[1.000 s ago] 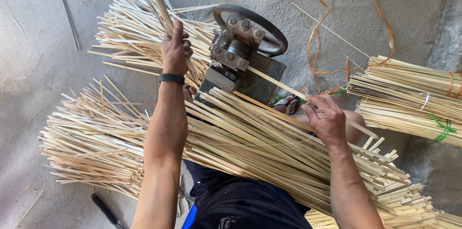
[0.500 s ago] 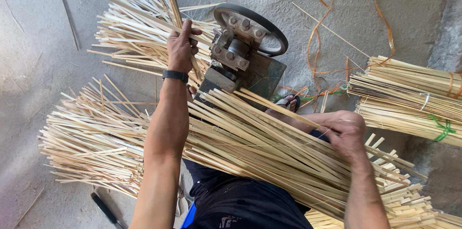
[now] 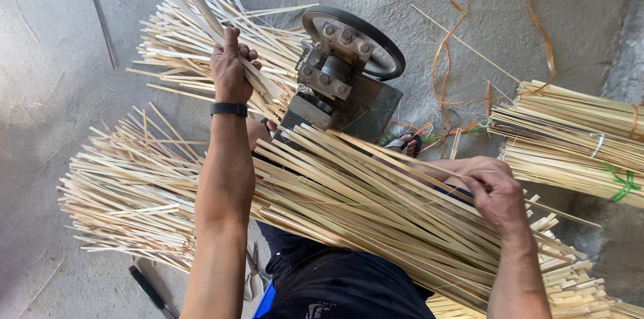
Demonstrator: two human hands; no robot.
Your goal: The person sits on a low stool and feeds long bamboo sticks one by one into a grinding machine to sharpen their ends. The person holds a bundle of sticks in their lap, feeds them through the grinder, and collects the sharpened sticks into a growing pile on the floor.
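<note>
L hand (image 3: 231, 67) clamped on strips (image 3: 194, 4) past machine (image 3: 349, 71). R hand (image 3: 496, 191) pinching one strip from lap pile (image 3: 376, 211). Most of pile unfed; floor heap (image 3: 127, 191) done, by appearance.

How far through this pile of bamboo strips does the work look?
Done: a heap of pale split bamboo strips lies fanned on the floor, and tied bundles sit beside the grey wheeled metal machine. In hand: the left hand grips strips past the machine; the right hand picks at the lap stack. Left: that thick stack.
</note>
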